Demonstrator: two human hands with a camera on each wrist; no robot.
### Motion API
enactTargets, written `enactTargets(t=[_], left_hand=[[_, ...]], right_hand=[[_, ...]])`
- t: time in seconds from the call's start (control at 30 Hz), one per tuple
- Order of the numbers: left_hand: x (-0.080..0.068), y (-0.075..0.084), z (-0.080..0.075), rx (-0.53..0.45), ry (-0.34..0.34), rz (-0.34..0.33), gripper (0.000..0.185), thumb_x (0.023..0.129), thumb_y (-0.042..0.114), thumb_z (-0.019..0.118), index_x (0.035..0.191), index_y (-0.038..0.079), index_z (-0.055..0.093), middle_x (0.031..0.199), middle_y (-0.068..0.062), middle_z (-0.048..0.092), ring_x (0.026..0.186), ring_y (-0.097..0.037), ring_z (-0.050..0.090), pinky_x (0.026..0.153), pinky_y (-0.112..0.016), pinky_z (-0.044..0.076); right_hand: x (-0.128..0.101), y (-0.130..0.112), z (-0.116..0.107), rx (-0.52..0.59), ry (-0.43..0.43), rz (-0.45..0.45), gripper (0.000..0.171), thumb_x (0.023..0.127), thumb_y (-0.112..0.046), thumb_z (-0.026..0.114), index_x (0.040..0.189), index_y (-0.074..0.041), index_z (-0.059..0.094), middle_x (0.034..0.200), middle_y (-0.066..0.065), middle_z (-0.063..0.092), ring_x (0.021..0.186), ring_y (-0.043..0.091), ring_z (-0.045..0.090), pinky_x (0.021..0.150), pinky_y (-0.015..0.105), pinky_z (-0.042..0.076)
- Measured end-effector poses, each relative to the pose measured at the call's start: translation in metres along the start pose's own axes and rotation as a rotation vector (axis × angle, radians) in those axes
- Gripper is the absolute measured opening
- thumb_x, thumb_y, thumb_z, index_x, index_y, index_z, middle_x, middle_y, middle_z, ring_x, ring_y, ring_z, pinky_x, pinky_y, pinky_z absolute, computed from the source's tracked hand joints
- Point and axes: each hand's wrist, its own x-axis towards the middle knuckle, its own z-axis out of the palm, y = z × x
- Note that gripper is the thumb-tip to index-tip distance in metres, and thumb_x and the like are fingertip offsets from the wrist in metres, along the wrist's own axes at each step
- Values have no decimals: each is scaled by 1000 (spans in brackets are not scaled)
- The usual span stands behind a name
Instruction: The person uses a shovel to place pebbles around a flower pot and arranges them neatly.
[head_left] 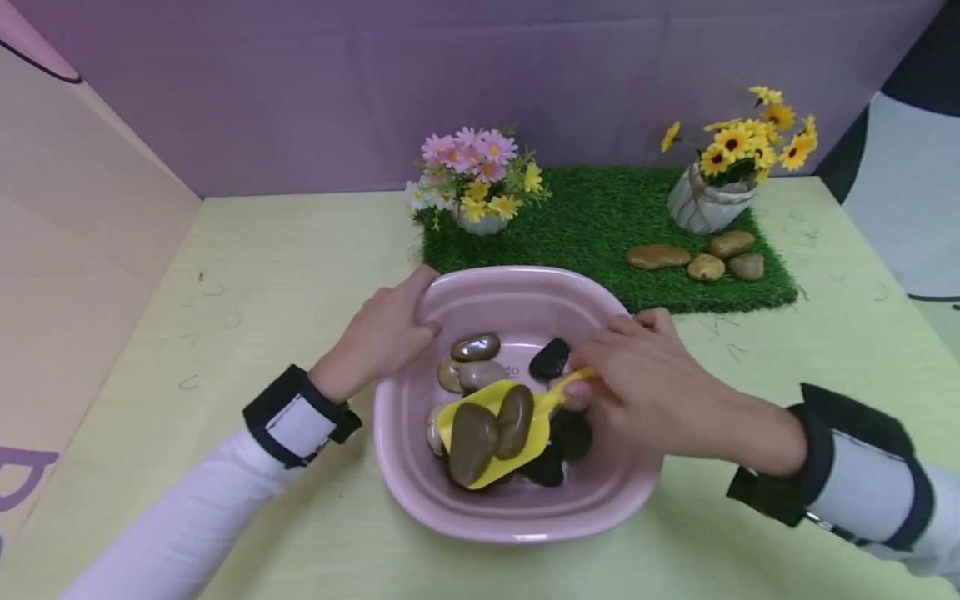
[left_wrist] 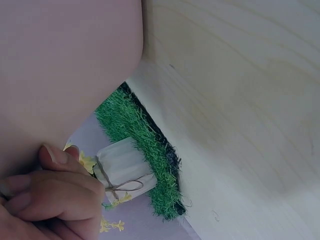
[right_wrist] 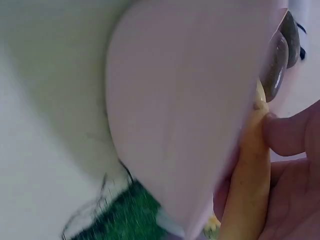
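Observation:
A pink plastic basin (head_left: 517, 532) stands on the table with several stones inside, brown, pale and black. My left hand (head_left: 388, 333) grips its rim at the far left, thumb on the inner side. In my right hand (head_left: 648, 379) is the handle of a small yellow shovel (head_left: 557, 393), held over the basin. Two brown stones lie on the shovel's blade: a larger one (head_left: 472, 446) and a narrower one (head_left: 515, 421). The right wrist view shows the thumb pressed along the shovel handle (right_wrist: 250, 185), beside the basin wall (right_wrist: 175, 100). Some stones are hidden under the blade.
Behind the basin lies a green turf mat (head_left: 600, 217). On it stand a pot of pink and yellow flowers (head_left: 480, 179), a white pot of sunflowers (head_left: 705, 200) and several tan stones (head_left: 658, 256). A purple backdrop (head_left: 525, 92) rises at the table's far edge.

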Motion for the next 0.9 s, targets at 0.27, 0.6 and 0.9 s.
enactTargets(t=[0.27, 0.6, 0.9], left_hand=[[1, 0, 0, -14, -9, 6, 47, 91, 14, 59, 136, 11, 44, 103, -20, 68, 57, -19, 68, 43, -24, 56], [-1, 2, -1, -13, -9, 8, 47, 91, 14, 59, 136, 10, 44, 103, -21, 68, 55, -18, 67, 42, -24, 55], [0, 0, 0, -11, -10, 1, 46, 91, 15, 57, 135, 12, 44, 100, -19, 68, 54, -18, 66, 41, -25, 55]], right_hand=[[5, 27, -29, -23, -41, 93, 16, 95, -33, 63, 103, -24, 73, 99, -8, 72, 87, 15, 55, 85, 45, 30], [14, 74, -52, -55, -67, 283, 34, 100, -40, 53, 114, -14, 70, 86, -1, 71, 94, 27, 59, 91, 58, 31], [14, 117, -65, -108, -133, 396, 50, 103, -46, 40, 117, -6, 65, 91, 10, 70, 86, 32, 62, 82, 60, 31]])
